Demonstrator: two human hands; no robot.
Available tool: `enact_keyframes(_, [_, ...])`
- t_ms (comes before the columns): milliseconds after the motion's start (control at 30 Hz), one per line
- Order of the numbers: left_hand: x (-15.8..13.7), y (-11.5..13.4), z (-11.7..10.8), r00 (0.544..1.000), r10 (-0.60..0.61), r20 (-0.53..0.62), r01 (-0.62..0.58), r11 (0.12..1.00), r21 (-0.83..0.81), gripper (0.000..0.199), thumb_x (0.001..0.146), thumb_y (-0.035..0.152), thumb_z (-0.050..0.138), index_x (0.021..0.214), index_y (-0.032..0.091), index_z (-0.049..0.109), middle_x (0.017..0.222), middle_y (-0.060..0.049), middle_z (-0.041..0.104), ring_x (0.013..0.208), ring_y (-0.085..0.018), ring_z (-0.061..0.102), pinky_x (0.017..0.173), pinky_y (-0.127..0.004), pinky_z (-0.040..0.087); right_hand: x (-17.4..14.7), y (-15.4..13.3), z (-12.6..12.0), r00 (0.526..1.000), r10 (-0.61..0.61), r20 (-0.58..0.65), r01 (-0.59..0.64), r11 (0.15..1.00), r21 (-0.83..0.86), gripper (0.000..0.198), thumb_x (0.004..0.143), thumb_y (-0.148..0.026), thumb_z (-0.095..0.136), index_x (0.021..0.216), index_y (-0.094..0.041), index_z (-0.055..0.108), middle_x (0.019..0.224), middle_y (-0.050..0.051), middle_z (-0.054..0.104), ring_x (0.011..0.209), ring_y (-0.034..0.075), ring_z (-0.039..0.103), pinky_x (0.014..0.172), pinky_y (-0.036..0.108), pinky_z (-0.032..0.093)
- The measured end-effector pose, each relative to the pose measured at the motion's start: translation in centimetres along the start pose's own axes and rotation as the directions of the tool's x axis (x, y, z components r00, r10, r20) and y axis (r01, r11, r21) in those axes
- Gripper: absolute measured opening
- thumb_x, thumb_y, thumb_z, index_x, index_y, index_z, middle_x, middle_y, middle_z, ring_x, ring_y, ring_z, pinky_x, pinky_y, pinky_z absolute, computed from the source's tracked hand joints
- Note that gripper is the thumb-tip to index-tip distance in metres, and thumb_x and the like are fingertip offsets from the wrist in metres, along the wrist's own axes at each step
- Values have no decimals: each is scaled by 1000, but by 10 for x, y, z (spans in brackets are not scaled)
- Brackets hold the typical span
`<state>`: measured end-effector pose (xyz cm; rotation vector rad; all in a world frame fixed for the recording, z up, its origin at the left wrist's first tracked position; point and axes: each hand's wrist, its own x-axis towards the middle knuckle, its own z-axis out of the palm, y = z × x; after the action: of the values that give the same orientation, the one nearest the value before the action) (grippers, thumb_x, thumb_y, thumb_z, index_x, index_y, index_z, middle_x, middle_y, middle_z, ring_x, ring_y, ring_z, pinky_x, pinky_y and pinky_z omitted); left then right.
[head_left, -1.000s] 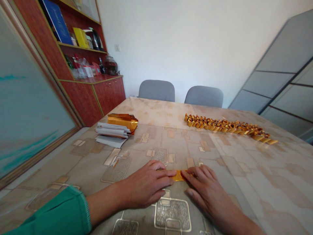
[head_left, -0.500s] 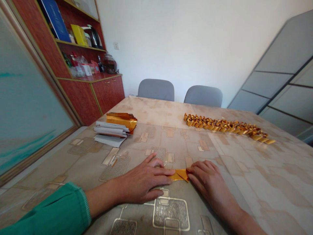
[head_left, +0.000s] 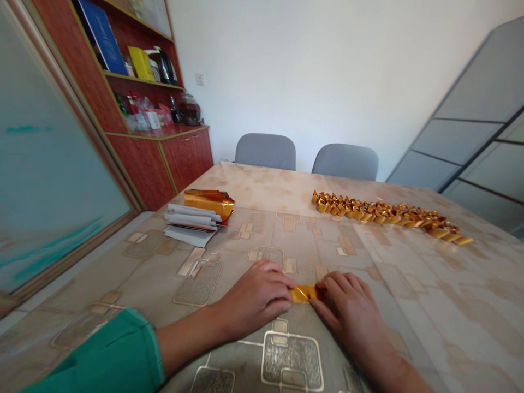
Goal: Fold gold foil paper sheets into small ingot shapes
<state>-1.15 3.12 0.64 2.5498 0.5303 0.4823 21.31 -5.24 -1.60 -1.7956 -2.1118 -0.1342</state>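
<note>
Between my hands, flat on the table, lies a small strip of folded gold foil paper (head_left: 303,293) with a diagonal crease across it. My left hand (head_left: 262,295) pinches its left end, fingers drawn together. At the other end, my right hand (head_left: 347,305) grips the paper with thumb and fingers, covering that tip. Farther off to the left is a stack of gold and white foil paper sheets (head_left: 208,202). On the right, folded gold paper pieces (head_left: 380,212) stand in a long double row.
A patterned cloth covers the table (head_left: 245,183). Two grey chairs (head_left: 265,152) (head_left: 346,161) stand at its far side. A red-brown cabinet (head_left: 184,158) with bottles and a kettle is at the back left, beside a frosted glass panel (head_left: 53,174).
My left fingers, stretched over the paper before, have curled into a pinch at its left end. The fold's visible crease has changed. The view has shifted slightly.
</note>
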Motion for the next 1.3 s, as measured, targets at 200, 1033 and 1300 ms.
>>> enact_keyframes(200, [18,7,16,938,-331,-105,342,932,119,19,80,29,73,93,18,64,98,-5,62,94,-24,54,78,-34,42,21,9,-3,993,-59,103,40,983,177,13,80,-18,72,91,-23,67,90,4,66,87,25,56,78,38,39])
enact_keyframes(1033, [5,3,11,912,-20,-410,32,999,21,29,95,26,54,71,17,67,64,-2,59,66,-15,52,62,-27,35,45,14,-15,989,-63,133,-65,623,780,25,89,-45,66,80,-23,76,77,2,69,76,19,62,72,33,47])
enact_keyframes(1300, [9,8,10,858,-267,-438,153,948,-277,28,88,28,59,64,18,66,61,0,60,64,-16,53,63,-27,36,52,44,-22,972,214,94,-201,557,806,37,80,-57,69,78,-21,73,81,6,72,82,25,65,79,40,49])
